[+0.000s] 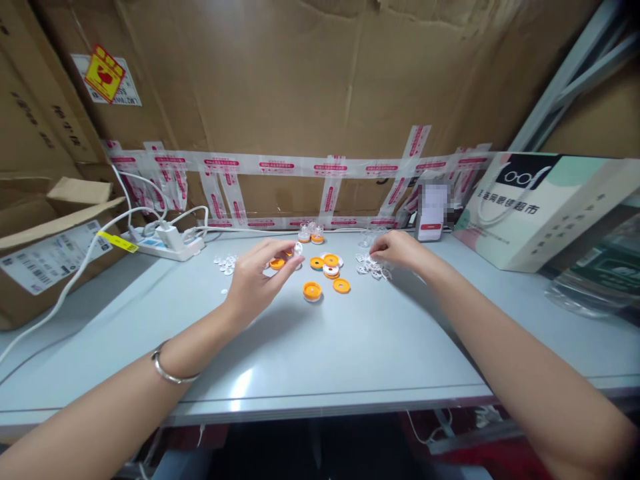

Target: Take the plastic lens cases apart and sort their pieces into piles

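Between the thumb and fingers of my left hand is a small clear-and-white plastic part. My right hand reaches to a pile of small white plastic pieces, its fingertips pinched together at the pile's upper edge; what they hold is too small to make out. Several orange rings lie between my hands, some stacked with white discs. Nearer to me sits an orange cup-like part with a pale base. Left of my left hand are more small white pieces.
Two clear-topped orange pieces stand at the back. A power strip with cables and an open cardboard box are at left. A phone, a printed carton and a large clear bottle stand at right.
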Demonstrator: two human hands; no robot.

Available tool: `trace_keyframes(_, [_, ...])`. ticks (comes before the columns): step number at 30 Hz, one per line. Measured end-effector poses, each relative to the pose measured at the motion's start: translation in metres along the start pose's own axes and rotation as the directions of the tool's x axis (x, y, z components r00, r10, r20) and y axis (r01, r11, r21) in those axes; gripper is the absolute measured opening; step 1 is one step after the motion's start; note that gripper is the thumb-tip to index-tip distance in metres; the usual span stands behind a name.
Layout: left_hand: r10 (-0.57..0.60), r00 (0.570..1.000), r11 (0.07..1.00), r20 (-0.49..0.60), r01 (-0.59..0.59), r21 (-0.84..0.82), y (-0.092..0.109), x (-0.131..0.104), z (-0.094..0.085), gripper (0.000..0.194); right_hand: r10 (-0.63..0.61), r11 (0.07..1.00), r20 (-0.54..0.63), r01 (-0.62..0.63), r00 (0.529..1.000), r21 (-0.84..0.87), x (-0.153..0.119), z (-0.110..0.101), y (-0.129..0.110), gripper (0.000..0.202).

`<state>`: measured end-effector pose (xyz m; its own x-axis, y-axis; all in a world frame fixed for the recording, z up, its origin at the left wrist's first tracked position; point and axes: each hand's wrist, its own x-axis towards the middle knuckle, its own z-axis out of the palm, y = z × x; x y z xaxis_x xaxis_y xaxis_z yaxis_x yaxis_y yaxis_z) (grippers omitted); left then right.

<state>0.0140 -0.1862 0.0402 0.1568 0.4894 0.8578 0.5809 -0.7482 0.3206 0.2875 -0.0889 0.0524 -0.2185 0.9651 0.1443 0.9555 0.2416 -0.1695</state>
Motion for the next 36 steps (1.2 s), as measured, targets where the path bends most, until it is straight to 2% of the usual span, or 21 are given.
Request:
trace_keyframes(3, [-0.013, 1.000, 1.000, -0.025, 0.013, -0.003, 0.000, 0.000, 0.000, 0.013, 0.012, 0.999, -0.100, -0.007, 0.995, 0.052, -0.002, -0.002, -0.007, 0.015])
trace_keyframes(5, [-0.022, 0.999, 1.000, -0.043, 0.022, 0.001, 0.001, -0.001, 0.001, 0.015, -0.015, 0.975, -0.179, 0.054, 0.984, 0.217, -0.009, -0.002, -0.023, 0.020])
trace_keyframes(7, [-0.037, 0.998, 0.999, -0.048, 0.037, 0.003, 0.002, -0.001, 0.002, 0.015, -0.079, 0.865, -0.219, 0.176, 0.973, 0.470, -0.022, -0.001, -0.048, 0.028])
trace_keyframes(9, [-0.032, 0.999, 0.999, -0.017, 0.032, -0.005, 0.003, -0.002, 0.004, 0.014, -0.195, 0.663, -0.192, 0.274, 0.962, 0.696, -0.039, 0.003, -0.076, 0.033])
trace_keyframes(11, [0.020, 1.000, 1.000, 0.021, -0.020, -0.016, 0.003, -0.004, 0.006, 0.012, -0.279, 0.484, -0.170, 0.291, 0.945, 0.825, -0.055, 0.008, -0.100, 0.032])
trace_keyframes(13, [0.077, 0.996, 0.997, 0.037, -0.076, -0.029, 0.003, -0.006, 0.009, 0.011, -0.291, 0.405, -0.150, 0.263, 0.945, 0.876, -0.066, 0.013, -0.117, 0.028])
trace_keyframes(16, [0.080, 0.994, 0.996, 0.079, -0.075, -0.054, 0.002, -0.009, 0.012, 0.020, -0.248, 0.414, -0.125, 0.222, 0.961, 0.883, -0.069, 0.011, -0.121, 0.025])
trace_keyframes(18, [0.042, 0.988, 0.998, 0.146, -0.033, -0.061, 0.001, -0.010, 0.013, 0.032, -0.243, 0.474, -0.099, 0.207, 0.965, 0.856, -0.064, -0.001, -0.108, 0.025])
trace_keyframes(21, [-0.022, 0.975, 0.999, 0.220, 0.032, -0.043, 0.000, -0.010, 0.012, 0.037, -0.212, 0.637, -0.049, 0.176, 0.976, 0.751, -0.052, -0.028, -0.065, 0.024])
trace_keyframes(24, [-0.065, 0.967, 0.997, 0.247, 0.075, -0.031, 0.000, -0.009, 0.009, 0.031, -0.032, 0.833, -0.004, 0.029, 0.999, 0.552, -0.041, -0.050, -0.006, 0.025])
trace_keyframes(26, [-0.090, 0.958, 0.995, 0.272, 0.099, -0.021, -0.001, -0.009, 0.009, 0.028, 0.079, 0.921, 0.102, -0.112, 0.992, 0.373, -0.036, -0.056, 0.030, 0.022])
trace_keyframes(29, [-0.128, 0.933, 0.991, 0.336, 0.137, -0.005, -0.003, -0.010, 0.009, 0.030, 0.204, 0.959, 0.222, -0.241, 0.953, 0.150, -0.027, -0.051, 0.066, 0.015])
trace_keyframes(32, [-0.181, 0.898, 0.981, 0.400, 0.191, 0.015, -0.007, -0.012, 0.012, 0.033, 0.254, 0.956, 0.287, -0.285, 0.924, 0.071, -0.019, -0.039, 0.083, 0.012])
trace_keyframes(34, [-0.241, 0.862, 0.965, 0.447, 0.261, 0.017, -0.010, -0.012, 0.014, 0.036, 0.277, 0.950, 0.303, -0.306, 0.912, 0.053, -0.013, -0.031, 0.091, 0.010])
trace_keyframes(36, [-0.313, 0.804, 0.936, 0.506, 0.352, 0.020, -0.014, -0.013, 0.015, 0.043, 0.292, 0.948, 0.301, -0.317, 0.908, 0.038, -0.009, -0.026, 0.097, 0.010])
